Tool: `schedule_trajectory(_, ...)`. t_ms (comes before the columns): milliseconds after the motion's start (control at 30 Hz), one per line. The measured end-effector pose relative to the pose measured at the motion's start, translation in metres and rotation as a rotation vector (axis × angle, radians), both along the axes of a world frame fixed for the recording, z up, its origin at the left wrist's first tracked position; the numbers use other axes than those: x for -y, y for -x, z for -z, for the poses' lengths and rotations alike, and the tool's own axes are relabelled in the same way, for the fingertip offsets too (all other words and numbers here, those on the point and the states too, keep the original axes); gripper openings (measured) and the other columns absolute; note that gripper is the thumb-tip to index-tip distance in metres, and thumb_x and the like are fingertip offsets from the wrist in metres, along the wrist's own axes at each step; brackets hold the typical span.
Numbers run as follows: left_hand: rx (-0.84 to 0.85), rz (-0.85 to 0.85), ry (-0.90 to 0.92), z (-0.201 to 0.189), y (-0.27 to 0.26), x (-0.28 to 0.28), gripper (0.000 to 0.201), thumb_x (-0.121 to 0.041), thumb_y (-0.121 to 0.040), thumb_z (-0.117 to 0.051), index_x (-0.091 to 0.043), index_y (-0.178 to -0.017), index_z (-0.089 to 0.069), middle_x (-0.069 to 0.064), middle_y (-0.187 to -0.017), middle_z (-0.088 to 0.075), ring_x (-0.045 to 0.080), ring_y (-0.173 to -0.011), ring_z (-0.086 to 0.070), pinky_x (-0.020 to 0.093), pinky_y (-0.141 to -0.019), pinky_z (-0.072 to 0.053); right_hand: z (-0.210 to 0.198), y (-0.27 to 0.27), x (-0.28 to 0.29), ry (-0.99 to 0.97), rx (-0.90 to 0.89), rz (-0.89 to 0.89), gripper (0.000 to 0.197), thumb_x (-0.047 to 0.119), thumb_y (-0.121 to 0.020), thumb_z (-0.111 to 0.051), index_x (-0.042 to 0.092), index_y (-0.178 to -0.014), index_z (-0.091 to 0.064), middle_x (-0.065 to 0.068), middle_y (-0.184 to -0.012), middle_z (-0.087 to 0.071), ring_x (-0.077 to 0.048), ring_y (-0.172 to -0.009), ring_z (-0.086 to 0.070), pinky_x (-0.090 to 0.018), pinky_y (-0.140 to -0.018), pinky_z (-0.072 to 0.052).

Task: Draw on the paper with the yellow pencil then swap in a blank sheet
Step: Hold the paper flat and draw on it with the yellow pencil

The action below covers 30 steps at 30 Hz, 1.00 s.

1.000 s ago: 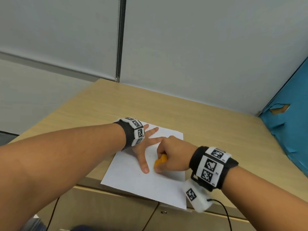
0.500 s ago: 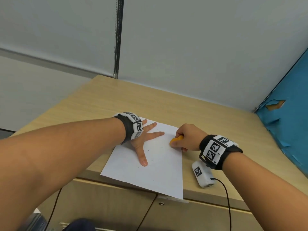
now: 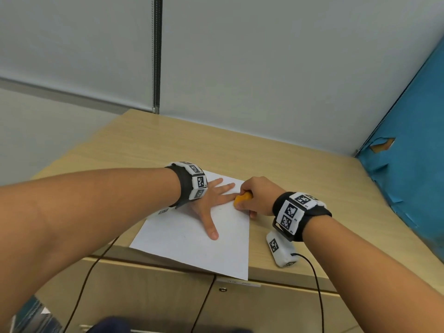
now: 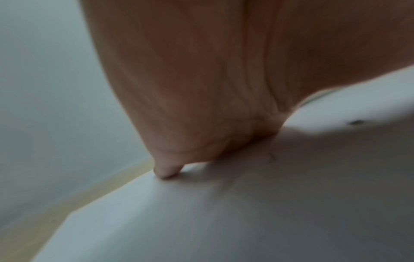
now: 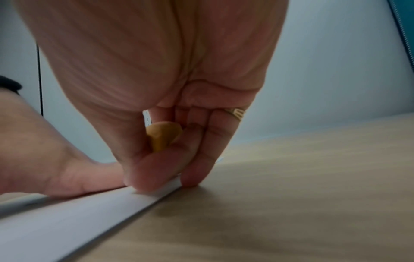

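A white sheet of paper (image 3: 192, 239) lies on the wooden desk (image 3: 300, 183), its near edge hanging over the front. My left hand (image 3: 211, 205) lies flat on it with fingers spread, pressing it down; in the left wrist view the palm (image 4: 201, 88) rests on the paper (image 4: 246, 212). My right hand (image 3: 258, 197) grips a short yellow-orange pencil (image 3: 242, 199) at the sheet's far right corner. In the right wrist view the pencil (image 5: 163, 136) sits inside the curled fingers, whose tips touch the paper's edge (image 5: 156, 193). The pencil's tip is hidden.
A white tagged sensor box (image 3: 282, 251) with a black cable lies on the desk just right of the paper. Grey partition walls stand behind the desk, and a torn blue panel (image 3: 408, 164) stands at the right. Cabinet doors (image 3: 168, 296) sit below the desk's front edge.
My right hand, with the pencil, has moved from the middle of the sheet near my left thumb to its far right corner. My left hand has stayed pressed flat on the paper.
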<state>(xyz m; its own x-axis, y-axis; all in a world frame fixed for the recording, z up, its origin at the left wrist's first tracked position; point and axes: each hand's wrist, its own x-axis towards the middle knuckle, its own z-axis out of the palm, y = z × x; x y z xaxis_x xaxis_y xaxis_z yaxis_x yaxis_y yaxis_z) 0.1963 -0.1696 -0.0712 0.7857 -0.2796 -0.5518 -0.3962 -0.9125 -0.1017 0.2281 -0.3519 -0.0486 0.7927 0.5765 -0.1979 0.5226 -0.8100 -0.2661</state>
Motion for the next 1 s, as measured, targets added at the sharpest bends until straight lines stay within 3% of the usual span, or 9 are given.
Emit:
schedule_trajectory(233, 0.018, 0.021, -0.066, 0.003, -0.008, 0.003, 0.139, -0.09, -0.054, -0.064, -0.046, -0.149, 0.027, 0.001, -0.159, 0.038, 0.041, -0.148, 0.025, 0.067, -0.118, 0.001, 0.004, 0.045, -0.004, 0.147, 0.11, -0.274, 0.02, 0.045, -0.085, -0.071, 0.029, -0.081, -0.059, 0.005, -0.082, -0.061, -0.016, -0.074, -0.056, -0.03, -0.068, -0.05)
schedule_trajectory(367, 0.003, -0.005, -0.016, 0.004, -0.008, 0.001, 0.139, -0.086, -0.057, -0.068, -0.046, -0.147, 0.03, 0.0, -0.159, 0.038, 0.041, -0.147, 0.028, 0.068, -0.116, 0.002, -0.009, 0.011, -0.007, 0.164, 0.106, -0.113, 0.027, 0.038, -0.083, -0.07, 0.012, -0.078, -0.07, 0.0, -0.072, -0.063, -0.02, -0.068, -0.06, -0.034, -0.062, -0.051)
schedule_trajectory(433, -0.002, -0.013, -0.006, 0.004, -0.007, 0.003, 0.14, -0.085, -0.055, -0.069, -0.046, -0.147, 0.03, -0.001, -0.159, 0.038, 0.04, -0.147, 0.029, 0.07, -0.115, 0.002, -0.009, 0.003, -0.011, 0.131, 0.139, -0.058, 0.026, 0.034, -0.083, -0.07, 0.011, -0.072, -0.067, -0.001, -0.067, -0.06, -0.02, -0.063, -0.057, -0.031, -0.056, -0.046)
schedule_trajectory(600, -0.004, -0.01, -0.009, 0.004, -0.006, 0.0, 0.125, -0.086, -0.056, -0.07, -0.05, -0.155, -0.001, -0.002, -0.159, 0.039, 0.035, -0.145, 0.034, 0.065, -0.118, 0.003, -0.002, 0.054, -0.02, 0.131, 0.049, -0.301, 0.033, 0.037, -0.085, -0.074, 0.027, -0.064, -0.052, 0.011, -0.064, -0.052, -0.004, -0.058, -0.048, -0.026, -0.055, -0.039)
schedule_trajectory(700, 0.001, -0.002, -0.011, 0.008, -0.008, 0.0, 0.138, -0.091, -0.048, -0.066, -0.05, -0.151, 0.017, -0.004, -0.159, 0.038, 0.035, -0.145, 0.033, 0.068, -0.116, 0.005, -0.01, 0.023, -0.018, 0.149, 0.107, -0.181, 0.026, 0.036, -0.082, -0.073, 0.014, -0.069, -0.066, 0.004, -0.063, -0.059, -0.019, -0.064, -0.061, -0.031, -0.057, -0.048)
schedule_trajectory(800, 0.015, 0.001, -0.032, 0.007, -0.008, 0.003, 0.149, -0.099, -0.036, -0.06, -0.048, -0.15, 0.022, -0.006, -0.161, 0.034, 0.036, -0.147, 0.03, 0.069, -0.115, 0.004, -0.008, 0.025, -0.021, 0.098, 0.146, -0.147, 0.023, 0.032, -0.082, -0.071, 0.017, -0.069, -0.06, 0.002, -0.067, -0.058, -0.026, -0.074, -0.065, -0.028, -0.054, -0.045)
schedule_trajectory(867, 0.009, 0.002, -0.033, 0.005, -0.005, 0.003, 0.145, -0.092, -0.045, -0.067, -0.048, -0.152, 0.019, -0.006, -0.16, 0.035, 0.033, -0.146, 0.031, 0.068, -0.116, 0.005, -0.003, 0.055, -0.024, 0.116, 0.111, -0.291, 0.021, 0.03, -0.085, -0.072, 0.018, -0.077, -0.057, 0.0, -0.074, -0.062, -0.025, -0.079, -0.062, -0.024, -0.053, -0.035)
schedule_trajectory(900, 0.008, -0.012, -0.03, 0.005, -0.004, 0.002, 0.142, -0.086, -0.051, -0.072, -0.046, -0.151, 0.021, -0.005, -0.158, 0.039, 0.032, -0.146, 0.032, 0.068, -0.117, 0.005, 0.0, 0.064, -0.025, 0.111, 0.076, -0.339, 0.021, 0.032, -0.085, -0.074, 0.013, -0.082, -0.064, -0.003, -0.077, -0.065, -0.025, -0.079, -0.062, -0.025, -0.053, -0.036)
schedule_trajectory(1000, 0.018, 0.009, -0.008, 0.005, -0.001, 0.002, 0.142, -0.084, -0.052, -0.074, -0.049, -0.149, 0.024, -0.004, -0.156, 0.043, 0.036, -0.146, 0.032, 0.071, -0.115, 0.004, -0.005, 0.038, -0.016, 0.115, 0.1, -0.198, 0.027, 0.036, -0.079, -0.073, 0.015, -0.064, -0.064, 0.001, -0.063, -0.058, -0.024, -0.066, -0.06, -0.034, -0.058, -0.053)
